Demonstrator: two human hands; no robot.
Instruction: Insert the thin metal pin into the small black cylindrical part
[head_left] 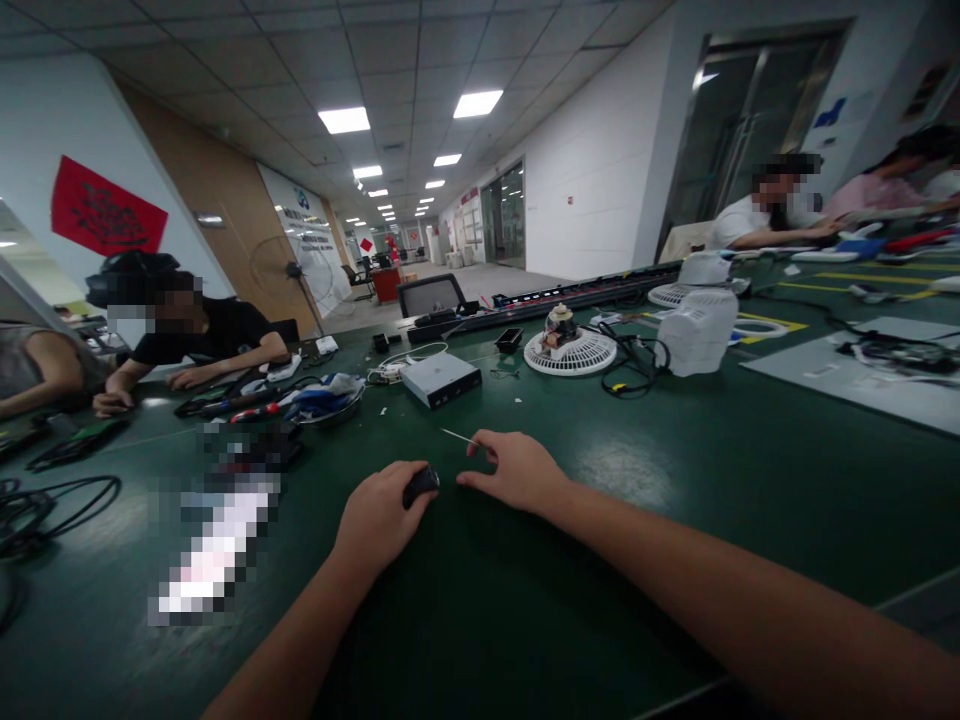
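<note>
My left hand (380, 510) is wrapped round a small black block-like object (421, 486) with a rounded edge, just above the green tabletop. Its far end shows between my thumb and fingers; the rest is covered by my hand. A little to the right, my right hand (519, 470) grips a thin, pale metal rod-like tool (459, 437) between its curled fingers. The tool's tip points left and away from me, and its other end is hidden in the hand. My right thumb points toward the black object without touching it.
Beyond my hands lies a grey box-shaped device (441, 380). A white fan grille with a motor (570, 345) and a white plastic housing (697, 332) stand back right. Left are a tray of tools (326, 398) and black cables (56, 510). Co-workers sit at both sides.
</note>
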